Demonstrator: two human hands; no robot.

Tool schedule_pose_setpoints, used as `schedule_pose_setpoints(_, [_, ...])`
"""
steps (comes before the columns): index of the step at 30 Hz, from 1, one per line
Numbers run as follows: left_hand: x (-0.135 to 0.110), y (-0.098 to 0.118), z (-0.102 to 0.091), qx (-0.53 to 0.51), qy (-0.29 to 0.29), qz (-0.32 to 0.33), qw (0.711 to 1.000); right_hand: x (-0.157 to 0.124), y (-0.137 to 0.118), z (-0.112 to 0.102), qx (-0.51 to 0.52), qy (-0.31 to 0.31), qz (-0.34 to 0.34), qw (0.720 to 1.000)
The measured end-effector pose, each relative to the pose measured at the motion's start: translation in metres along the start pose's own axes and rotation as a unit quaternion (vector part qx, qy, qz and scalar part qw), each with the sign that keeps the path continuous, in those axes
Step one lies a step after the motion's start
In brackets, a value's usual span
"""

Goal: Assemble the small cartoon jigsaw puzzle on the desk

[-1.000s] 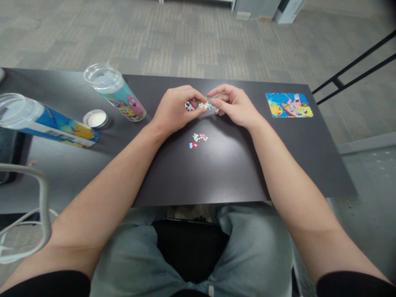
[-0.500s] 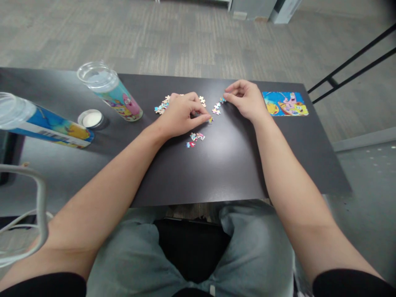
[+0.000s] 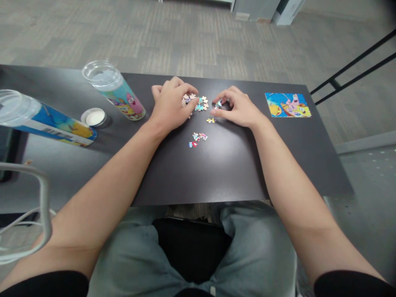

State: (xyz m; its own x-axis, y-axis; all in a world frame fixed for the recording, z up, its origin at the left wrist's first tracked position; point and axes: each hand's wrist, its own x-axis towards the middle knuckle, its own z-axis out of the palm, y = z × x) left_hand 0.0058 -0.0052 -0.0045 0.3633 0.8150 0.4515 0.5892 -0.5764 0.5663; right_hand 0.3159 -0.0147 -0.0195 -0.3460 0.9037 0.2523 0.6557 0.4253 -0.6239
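Loose jigsaw pieces (image 3: 201, 103) lie in a small heap at the far middle of the dark table (image 3: 216, 173). My left hand (image 3: 171, 103) rests on the heap's left side, its fingers curled and pinching pieces. My right hand (image 3: 238, 108) sits just to the right, fingertips pinched on a piece (image 3: 218, 104) at the heap's edge. One yellow piece (image 3: 210, 120) lies alone between my hands. Nearer to me, a small cluster of pieces (image 3: 197, 139) lies apart from the heap.
A colourful cartoon picture card (image 3: 288, 104) lies at the far right of the table. Two clear cartoon-printed tubes are at the left, one (image 3: 116, 93) leaning and one (image 3: 40, 119) lying, with a white lid (image 3: 94, 117) between them. A chair arm (image 3: 43, 198) is at the lower left.
My left hand has moved from the lone yellow piece back up to the heap. My right hand has come left and closer to the heap. The yellow piece now lies free.
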Motion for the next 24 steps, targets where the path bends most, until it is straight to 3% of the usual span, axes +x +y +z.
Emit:
schedule_pose_setpoints(5, [-0.002, 0.008, 0.002, -0.014, -0.042, 0.008, 0.999, -0.004, -0.014, 0.001, -0.012, -0.01, -0.016, 1.0])
schedule_pose_setpoints(11, [-0.006, 0.025, -0.004, 0.025, -0.102, 0.024, 0.994, 0.001, 0.001, -0.005, 0.016, -0.001, -0.01, 1.0])
schedule_pose_setpoints(19, [-0.008, 0.031, -0.002, 0.036, -0.13, 0.017, 0.991, 0.003, 0.023, -0.006, -0.053, 0.057, 0.059, 0.995])
schedule_pose_setpoints(24, [-0.009, 0.033, -0.001, 0.03, -0.13, 0.008, 0.991, 0.004, 0.012, 0.005, -0.082, 0.063, 0.027, 0.994])
